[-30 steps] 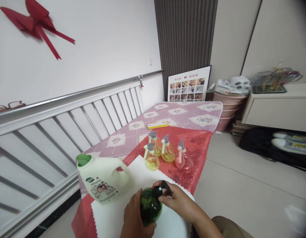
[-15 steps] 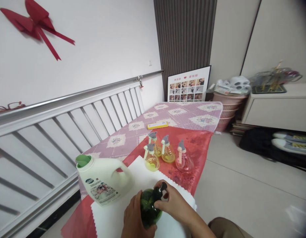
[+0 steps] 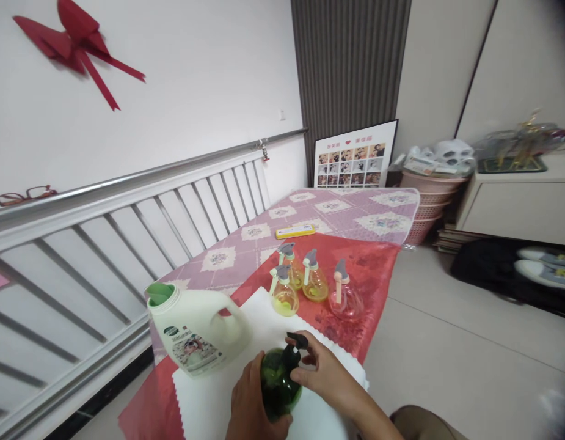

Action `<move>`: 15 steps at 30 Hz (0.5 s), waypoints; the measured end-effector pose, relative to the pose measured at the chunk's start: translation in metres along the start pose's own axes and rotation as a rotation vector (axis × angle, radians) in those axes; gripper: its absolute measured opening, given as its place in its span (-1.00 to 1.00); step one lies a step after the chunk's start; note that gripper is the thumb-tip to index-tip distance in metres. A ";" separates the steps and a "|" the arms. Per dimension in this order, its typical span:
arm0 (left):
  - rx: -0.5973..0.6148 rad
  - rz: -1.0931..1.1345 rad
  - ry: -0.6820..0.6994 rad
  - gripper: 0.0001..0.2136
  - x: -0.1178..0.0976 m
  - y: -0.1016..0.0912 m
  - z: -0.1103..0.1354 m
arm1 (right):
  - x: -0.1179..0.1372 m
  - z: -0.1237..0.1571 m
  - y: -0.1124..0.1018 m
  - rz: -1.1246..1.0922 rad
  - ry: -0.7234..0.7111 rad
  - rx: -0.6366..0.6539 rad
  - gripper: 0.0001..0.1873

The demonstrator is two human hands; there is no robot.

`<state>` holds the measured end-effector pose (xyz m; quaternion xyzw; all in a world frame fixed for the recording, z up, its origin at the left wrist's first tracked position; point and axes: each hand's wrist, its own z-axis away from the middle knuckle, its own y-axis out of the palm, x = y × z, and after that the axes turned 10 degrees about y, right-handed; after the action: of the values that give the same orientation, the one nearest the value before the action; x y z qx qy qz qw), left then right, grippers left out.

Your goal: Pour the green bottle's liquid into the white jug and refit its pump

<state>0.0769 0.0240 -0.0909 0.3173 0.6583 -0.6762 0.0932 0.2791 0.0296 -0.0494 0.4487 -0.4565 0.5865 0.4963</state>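
A dark green pump bottle (image 3: 279, 386) with a black pump head (image 3: 297, 340) stands on the white scalloped mat (image 3: 204, 408). My left hand (image 3: 253, 400) is wrapped round the bottle's body from the left. On the other side, my right hand (image 3: 319, 370) grips the pump at the collar, thumb and fingers curled about it. To the left stands a large pale green detergent jug (image 3: 204, 324), its open spout showing a darker green inside. Beyond the mat are several small clear spray bottles; one is pink (image 3: 346, 299), and a nearer one holds yellow liquid (image 3: 284, 298).
A red cloth (image 3: 355, 250) lies under the mat, over a purple patterned tablecloth (image 3: 245, 250). A yellow flat box (image 3: 295, 231) rests farther back. White radiator bars (image 3: 126, 244) run along the left. Pink baskets (image 3: 426, 208) and a low cabinet (image 3: 520, 208) stand at right.
My right fingers have shifted at the pump, and its nozzle now points more to the left. My left hand stays round the bottle. The whole view has shifted slightly.
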 end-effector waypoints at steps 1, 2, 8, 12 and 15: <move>0.003 0.005 0.000 -0.04 -0.001 -0.001 0.000 | -0.002 0.000 0.000 -0.027 -0.013 0.027 -0.41; 0.006 0.007 -0.003 -0.04 -0.003 -0.002 0.000 | -0.004 -0.001 -0.001 -0.052 -0.021 0.050 -0.44; 0.009 -0.006 -0.003 -0.03 -0.004 -0.002 0.000 | -0.008 -0.008 0.003 0.007 -0.024 -0.062 -0.66; 0.033 0.006 -0.005 -0.01 0.002 -0.001 -0.001 | -0.007 -0.006 0.002 -0.024 -0.020 -0.002 -0.53; 0.065 0.011 -0.010 -0.01 0.004 -0.001 -0.001 | -0.008 -0.006 0.003 -0.013 -0.071 0.005 -0.58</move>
<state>0.0734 0.0265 -0.0919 0.3201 0.6338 -0.6983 0.0898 0.2769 0.0338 -0.0581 0.4734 -0.4694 0.5680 0.4827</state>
